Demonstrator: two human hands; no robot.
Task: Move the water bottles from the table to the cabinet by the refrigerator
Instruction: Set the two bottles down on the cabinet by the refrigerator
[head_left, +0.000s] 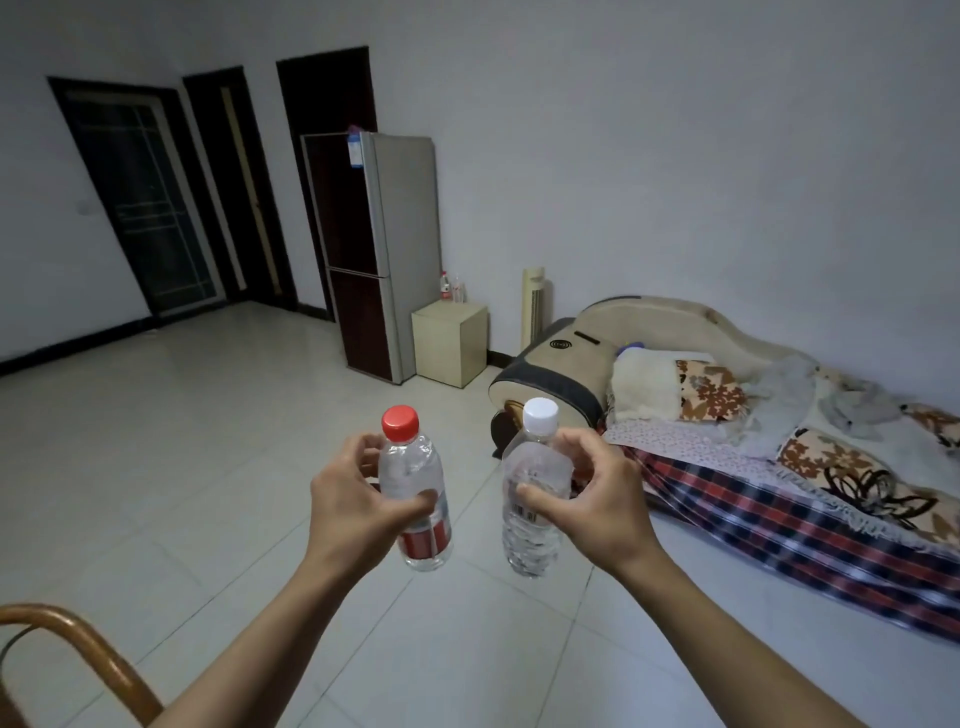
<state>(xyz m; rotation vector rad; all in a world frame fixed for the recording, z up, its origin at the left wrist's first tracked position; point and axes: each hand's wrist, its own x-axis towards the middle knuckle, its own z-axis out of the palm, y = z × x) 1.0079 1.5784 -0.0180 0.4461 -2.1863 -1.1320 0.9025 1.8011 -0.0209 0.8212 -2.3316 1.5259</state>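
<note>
My left hand (353, 499) grips a clear water bottle with a red cap and red label (410, 467), held upright in front of me. My right hand (592, 493) grips a clear water bottle with a white cap (535, 467), also upright. The two bottles are side by side, a little apart. Across the room stands a tall refrigerator (382, 249) with a dark front and grey side. Right of it sits a small cream cabinet (451, 343) against the wall, with two bottles (451, 287) on its top.
Pale tiled floor (234, 415) stretches between me and the cabinet. A sofa (753, 431) draped in blankets and cushions lies at the right. A tower fan (532, 306) stands beside the cabinet. A wooden chair back (88, 660) shows at the lower left. Dark doors (140, 197) line the far wall.
</note>
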